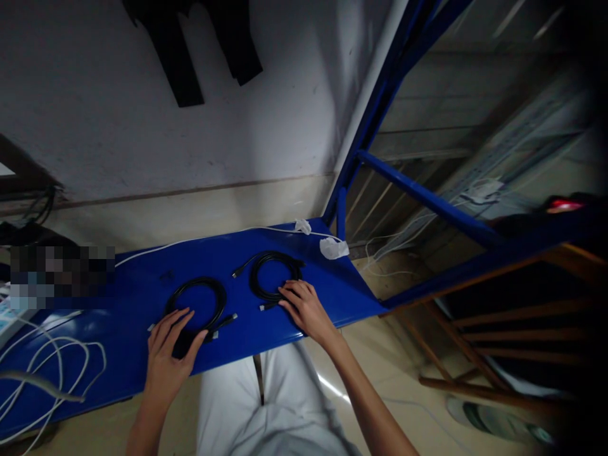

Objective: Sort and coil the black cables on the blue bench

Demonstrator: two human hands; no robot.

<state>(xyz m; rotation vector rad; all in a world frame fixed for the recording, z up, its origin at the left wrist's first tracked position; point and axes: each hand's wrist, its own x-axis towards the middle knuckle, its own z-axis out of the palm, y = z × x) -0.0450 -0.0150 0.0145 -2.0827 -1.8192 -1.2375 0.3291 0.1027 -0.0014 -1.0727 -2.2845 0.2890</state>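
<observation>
Blue tabletop [137, 278] below wide-spread left hand [168, 348] and loosely fanned right hand [308, 310], left coil [221, 299] and right coil [253, 278] of black cable partly beneath them, probably light and springy, best pinched across bundled strands, not plugs [232, 317].

The left hand [167, 354] lies over the near edge of a coiled black cable [220, 297] on the blue counter [137, 297]; the right hand [308, 311] touches a second coil [254, 277].
</observation>
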